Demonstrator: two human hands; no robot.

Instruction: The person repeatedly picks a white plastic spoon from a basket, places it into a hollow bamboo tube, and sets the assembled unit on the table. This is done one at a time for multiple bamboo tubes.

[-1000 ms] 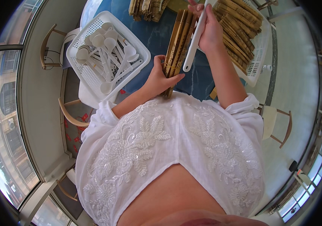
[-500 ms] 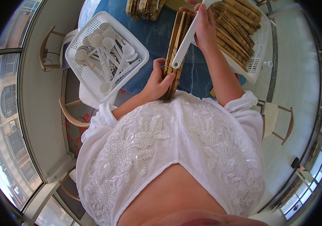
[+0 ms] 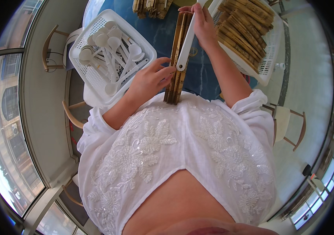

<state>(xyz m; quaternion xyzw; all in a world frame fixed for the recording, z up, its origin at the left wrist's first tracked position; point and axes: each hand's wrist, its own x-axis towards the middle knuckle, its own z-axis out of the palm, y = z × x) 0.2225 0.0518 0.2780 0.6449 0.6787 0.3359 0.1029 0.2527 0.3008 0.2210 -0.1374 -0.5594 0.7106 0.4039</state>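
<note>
A bundle of long brown slats, perhaps bamboo (image 3: 170,88), stands lengthwise before my chest, its near end by my shirt. Lying along it is a long white spoon (image 3: 186,47), the holed handle end toward me and the bowl cut off by the upper edge. My right hand (image 3: 204,27) is closed round the spoon's upper part, and some of its fingers reach behind the far end of the slats. From the left, my left hand (image 3: 149,80) pinches the edge of the bundle beside the handle's end, its fingers bent.
On the blue table (image 3: 163,39), a white perforated basket (image 3: 77,64) of white spoons stands at the left. Another white basket (image 3: 268,66) at the right holds many brown slat bundles (image 3: 245,35). More slats (image 3: 151,8) lie at the far edge. Wooden-armed chairs (image 3: 288,123) stand around.
My left hand has loosened from round the bundle and moved left to its edge. My right hand, the spoon and the slats have shifted slightly left.
</note>
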